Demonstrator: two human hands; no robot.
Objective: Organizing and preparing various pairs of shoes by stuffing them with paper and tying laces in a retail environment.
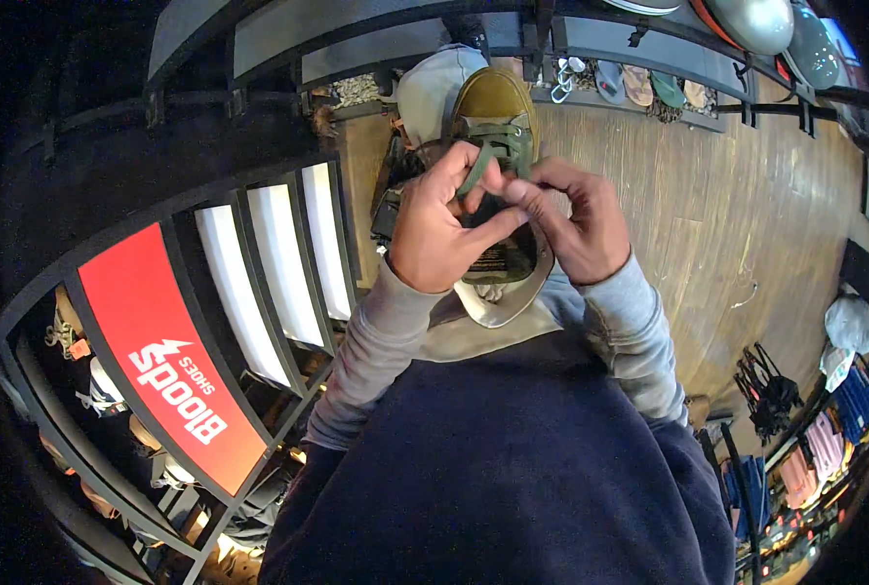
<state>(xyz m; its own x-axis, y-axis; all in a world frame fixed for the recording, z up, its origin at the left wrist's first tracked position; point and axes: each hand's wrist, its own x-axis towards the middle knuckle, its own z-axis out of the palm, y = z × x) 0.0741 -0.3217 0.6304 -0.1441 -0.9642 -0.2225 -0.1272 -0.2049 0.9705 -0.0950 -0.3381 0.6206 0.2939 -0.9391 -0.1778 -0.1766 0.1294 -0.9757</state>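
Note:
An olive-brown sneaker (494, 95) with green laces is in front of me, its toe pointing away. My left hand (433, 232) is closed, its fingertips pinching a loop of the green shoelace (477, 168) above the tongue. My right hand (588, 222) is closed too, thumb and fingertips pressed together beside the left fingers. A thin piece of lace seems to be between them, but its end is hidden. The sneaker's dark opening and camouflage-patterned heel part show beneath my hands. Behind the heel curves a cream-white rim (498, 310).
A black shelf rack with a red sign panel (176, 356) and white lit panels stands close on the left. Sandals (639, 86) line a low display at the back. Wooden floor (737, 214) extends right, with folded clothes (825, 444) at lower right.

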